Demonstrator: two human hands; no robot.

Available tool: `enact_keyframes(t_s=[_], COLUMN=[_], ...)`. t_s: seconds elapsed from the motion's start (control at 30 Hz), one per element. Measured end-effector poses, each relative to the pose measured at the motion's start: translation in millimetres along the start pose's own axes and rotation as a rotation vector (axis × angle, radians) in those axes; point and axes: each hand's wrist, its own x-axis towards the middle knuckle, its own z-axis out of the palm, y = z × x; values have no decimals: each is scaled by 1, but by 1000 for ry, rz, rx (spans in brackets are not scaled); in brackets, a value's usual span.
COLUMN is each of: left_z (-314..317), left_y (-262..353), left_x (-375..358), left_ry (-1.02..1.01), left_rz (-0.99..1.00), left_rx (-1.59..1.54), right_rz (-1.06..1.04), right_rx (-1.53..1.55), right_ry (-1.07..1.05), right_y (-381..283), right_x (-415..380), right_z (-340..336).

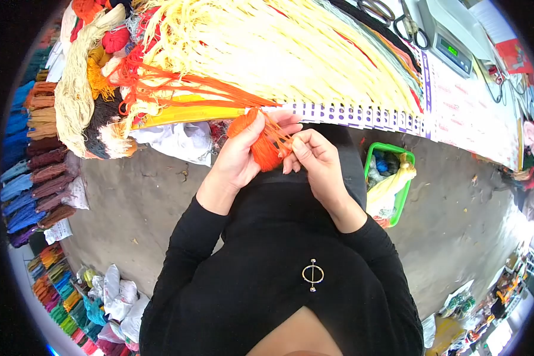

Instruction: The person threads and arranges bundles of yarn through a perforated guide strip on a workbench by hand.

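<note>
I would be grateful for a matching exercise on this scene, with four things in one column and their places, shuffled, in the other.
1. green basket
2. orange yarn ball
3. digital scale
4. ring-shaped ornament

A. on the front of the black top
B. in the left hand, its strands pinched by the right hand
C. on the floor
D. beside a pair of scissors

Right pairs: 1-C, 2-B, 3-D, 4-A
</note>
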Motion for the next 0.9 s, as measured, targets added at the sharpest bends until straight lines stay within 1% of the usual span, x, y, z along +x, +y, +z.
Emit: enact_keyframes(t_s=[0.03,0.1,0.2,0.43,0.53,0.63,0.7,0.73,0.8,0.9], left_z=[-1,-2,-2,7,7,3,2,4,9,8], left_y=[1,2,4,6,7,6,5,4,3,3], left_x=[-1,-3,-5,-8,-7,-7,-7,-7,-7,-8], left_ry=[0,17,29,55,79,84,72,72,145,120], left_rz=[1,71,96,103,134,142,133,133,169,160], left_rx=[-1,124,156,143,197,201,207,206,229,250], right_rz=[1,46,33,43,50,82,114,115,61,30], right_rx=[-1,24,3,21,32,39,-16,-16,-50,-108], right_ry=[0,19,15,15,18,0,-15,-14,-26,9], right_y=[-1,-3,-3,-3,-4,-4,-8,-6,-4,-8], right_x=[-1,-2,-2,-3,-3,-3,-3,-3,-4,-5], right_z=[0,0,-1,0,0,1,6,5,3,5])
